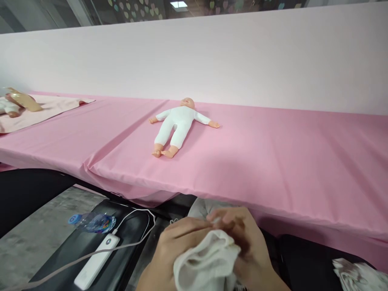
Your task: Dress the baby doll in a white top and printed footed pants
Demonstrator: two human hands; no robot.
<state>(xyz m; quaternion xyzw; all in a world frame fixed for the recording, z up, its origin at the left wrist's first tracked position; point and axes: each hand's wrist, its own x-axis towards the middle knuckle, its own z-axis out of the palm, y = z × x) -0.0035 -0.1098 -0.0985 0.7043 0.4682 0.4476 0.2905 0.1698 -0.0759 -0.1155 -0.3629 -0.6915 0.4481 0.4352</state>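
Note:
Low in the middle of the view, a bunched white cloth (pixel 206 258) is held between my two hands. My left hand (pixel 169 248) is closed around its left side, with the fingers curled toward the other hand. On the cloth's right side my right hand (pixel 253 242) is closed too, its fingertips bent inward and somewhat blurred. The cloth hides part of both palms. Beyond the hands, a baby doll (pixel 178 123) in a white suit lies on its back on the pink-covered table (pixel 273 161), arms spread.
A black chair at left carries a plastic bottle (pixel 95 222) lying on its side and a white power bank (pixel 97 262) with a cable (pixel 136 242). Crumpled white cloth (pixel 360 275) lies at lower right. Another doll and a yellowish item (pixel 26 101) rest on a mat at far left.

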